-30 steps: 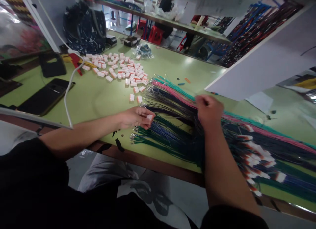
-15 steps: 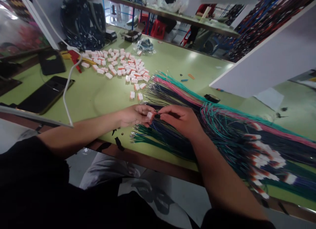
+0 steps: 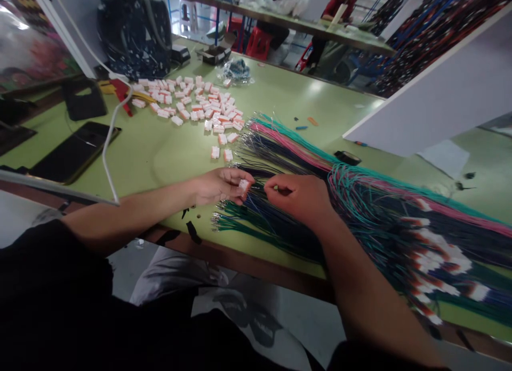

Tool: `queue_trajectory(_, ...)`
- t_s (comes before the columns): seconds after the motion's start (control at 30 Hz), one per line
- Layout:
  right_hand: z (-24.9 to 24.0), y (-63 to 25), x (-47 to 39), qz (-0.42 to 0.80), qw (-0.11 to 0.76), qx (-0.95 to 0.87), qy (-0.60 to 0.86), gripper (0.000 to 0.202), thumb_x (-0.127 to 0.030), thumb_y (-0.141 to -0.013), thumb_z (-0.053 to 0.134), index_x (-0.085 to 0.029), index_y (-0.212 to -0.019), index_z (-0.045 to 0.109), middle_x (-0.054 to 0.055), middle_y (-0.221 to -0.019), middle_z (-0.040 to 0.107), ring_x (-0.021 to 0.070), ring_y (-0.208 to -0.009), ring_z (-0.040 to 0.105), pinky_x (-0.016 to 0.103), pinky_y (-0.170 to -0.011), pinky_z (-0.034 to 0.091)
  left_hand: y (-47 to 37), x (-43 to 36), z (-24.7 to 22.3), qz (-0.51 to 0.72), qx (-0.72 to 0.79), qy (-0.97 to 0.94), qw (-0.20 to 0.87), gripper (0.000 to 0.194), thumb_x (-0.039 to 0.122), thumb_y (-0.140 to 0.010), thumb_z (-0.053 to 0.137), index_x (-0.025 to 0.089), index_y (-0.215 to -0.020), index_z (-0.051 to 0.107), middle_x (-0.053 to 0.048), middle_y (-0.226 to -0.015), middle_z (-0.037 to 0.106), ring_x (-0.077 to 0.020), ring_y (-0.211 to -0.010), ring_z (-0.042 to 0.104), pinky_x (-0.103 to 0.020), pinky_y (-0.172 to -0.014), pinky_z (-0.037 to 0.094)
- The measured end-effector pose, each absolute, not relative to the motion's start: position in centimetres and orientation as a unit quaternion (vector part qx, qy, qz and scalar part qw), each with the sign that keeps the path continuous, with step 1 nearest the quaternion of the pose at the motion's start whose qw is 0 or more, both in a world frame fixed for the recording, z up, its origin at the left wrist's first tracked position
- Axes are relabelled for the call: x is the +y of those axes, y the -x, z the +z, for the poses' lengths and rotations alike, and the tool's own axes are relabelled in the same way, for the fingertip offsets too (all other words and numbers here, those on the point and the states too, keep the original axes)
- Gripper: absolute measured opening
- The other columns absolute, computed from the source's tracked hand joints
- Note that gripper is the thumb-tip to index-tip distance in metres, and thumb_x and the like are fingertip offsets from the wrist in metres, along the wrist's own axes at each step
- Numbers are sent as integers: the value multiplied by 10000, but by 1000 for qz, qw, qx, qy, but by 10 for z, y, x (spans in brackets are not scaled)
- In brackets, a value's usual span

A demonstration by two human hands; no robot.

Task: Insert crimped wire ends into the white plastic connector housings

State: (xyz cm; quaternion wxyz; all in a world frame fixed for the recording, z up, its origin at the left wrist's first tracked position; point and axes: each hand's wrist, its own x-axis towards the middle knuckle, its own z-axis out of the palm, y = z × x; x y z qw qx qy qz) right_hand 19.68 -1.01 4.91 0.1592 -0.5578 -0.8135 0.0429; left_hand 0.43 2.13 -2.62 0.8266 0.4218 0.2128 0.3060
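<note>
My left hand [image 3: 224,185] is closed in a pinch on a small white and orange connector housing [image 3: 244,185], held above the wires. To its right, my right hand [image 3: 298,196] has thumb and fingertips pressed together on a thin wire [image 3: 256,187] whose metal tip points toward the housing. The tip and the housing are a little apart. Beneath both hands lies a bundle of dark blue and green wires [image 3: 272,222] with bare metal terminals at the left ends. Pink and teal wires [image 3: 296,142] run along the far side of it.
Loose connector housings [image 3: 212,107] are scattered on the green table [image 3: 160,147]. Wired housings [image 3: 436,259] pile up at the right. A phone [image 3: 76,152], a white cable [image 3: 107,158] and red-handled pliers [image 3: 122,94] lie left. A white panel [image 3: 432,78] stands at right.
My right hand has drawn back to the right, away from the housing, and a gap now shows between the hands. My left hand keeps its hold nearly in place.
</note>
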Motion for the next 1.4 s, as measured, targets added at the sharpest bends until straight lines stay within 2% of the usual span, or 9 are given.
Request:
queue_trajectory(0.33,43,-195,-9,28,180,-820,543,191,-280,-711,511,-232,-609,665,-31,-511,592,96,-468,436,230,-484,254,-4,20,-23,309,235,-415,823,306,65,-656,720,131,-941,627,22,-686,637,-91,-636,615,-219,-611,498)
queue_trajectory(0.53,44,-192,-10,23,153,-821,550,178,-269,-713,510,-221,-595,634,-18,-517,582,109,-491,448,243,-486,235,-5,20,-23,309,244,-414,821,299,59,-666,709,129,-946,633,17,-700,639,-91,-636,609,-235,-628,501)
queue_trajectory(0.67,43,-189,-11,22,158,-825,542,166,-245,-712,498,-205,-586,599,4,-583,611,124,-557,487,247,-510,257,-5,20,-24,308,247,-415,820,304,64,-665,709,132,-952,635,17,-710,642,-92,-646,614,-241,-642,504)
queue_trajectory(0.93,39,-187,-13,54,177,-826,532,124,-218,-690,501,-204,-578,553,-3,-574,567,123,-561,456,252,-545,289,-5,20,-23,307,246,-400,828,302,45,-648,719,128,-926,635,23,-673,651,-82,-621,621,-202,-585,490)
queue_trajectory(1.2,37,-185,-12,30,154,-838,522,142,-224,-703,497,-216,-587,578,0,-590,573,137,-600,465,259,-552,270,-5,21,-26,311,252,-412,819,312,54,-631,728,126,-925,653,10,-661,655,-92,-609,618,-220,-591,487)
queue_trajectory(1.4,33,-186,-11,60,154,-831,531,137,-252,-702,510,-214,-612,606,-5,-600,590,130,-596,489,251,-561,285,-6,17,-21,311,277,-443,794,319,50,-631,703,120,-939,660,9,-661,665,-97,-618,611,-238,-617,491)
